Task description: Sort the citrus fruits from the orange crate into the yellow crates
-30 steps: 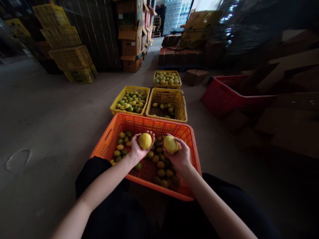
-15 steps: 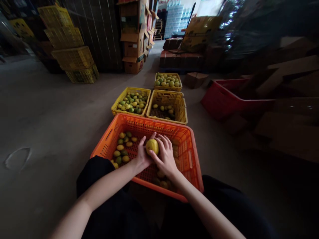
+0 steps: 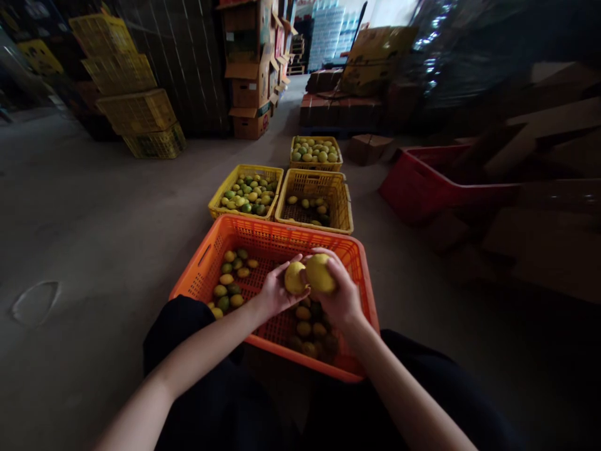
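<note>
Over the orange crate, my left hand cups a small yellow lemon. Beside it, my right hand is closed around a larger-looking yellow lemon. The two fruits are side by side, with fingers between them. Below, loose yellow and green lemons lie along the crate's left side. More lemons sit in its near right part, partly hidden by my right hand and wrist.
Just beyond stand a yellow crate full of lemons, a yellow crate with several, and another filled yellow crate behind. A red bin with cardboard is at right. Stacked yellow crates and cardboard boxes stand farther back.
Both hands have shifted right. One lemon showed between them before; now two show, one in each hand. My right hand has turned and closed around its fruit.
</note>
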A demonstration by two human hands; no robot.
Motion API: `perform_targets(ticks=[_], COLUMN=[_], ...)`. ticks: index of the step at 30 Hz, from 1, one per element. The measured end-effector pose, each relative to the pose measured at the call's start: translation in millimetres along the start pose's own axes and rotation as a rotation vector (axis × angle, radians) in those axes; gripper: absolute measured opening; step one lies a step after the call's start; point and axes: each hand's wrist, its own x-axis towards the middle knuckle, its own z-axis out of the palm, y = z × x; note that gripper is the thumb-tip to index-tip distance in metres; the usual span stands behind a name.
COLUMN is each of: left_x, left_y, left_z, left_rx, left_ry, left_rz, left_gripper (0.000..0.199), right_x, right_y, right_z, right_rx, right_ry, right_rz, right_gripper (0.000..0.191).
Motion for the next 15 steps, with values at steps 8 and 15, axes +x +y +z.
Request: perform_targets(ticks=[8, 15], left_x=[-5.2, -9.0], left_y=[10.6, 20.7], left_z=[0.8, 7.4], left_rx=[-0.036, -0.167], left_ry=[-0.096, -0.085], left_rz=[0.052, 0.211], left_gripper=[0.037, 0.034], right_x=[20.3, 19.0], right_y=[-15.3, -8.0], right_z=[-30.8, -23.3], right_rx=[0.577, 0.566], right_ry=[0.284, 0.242], right_rz=[0.235, 0.330], right_gripper=[0.018, 0.019])
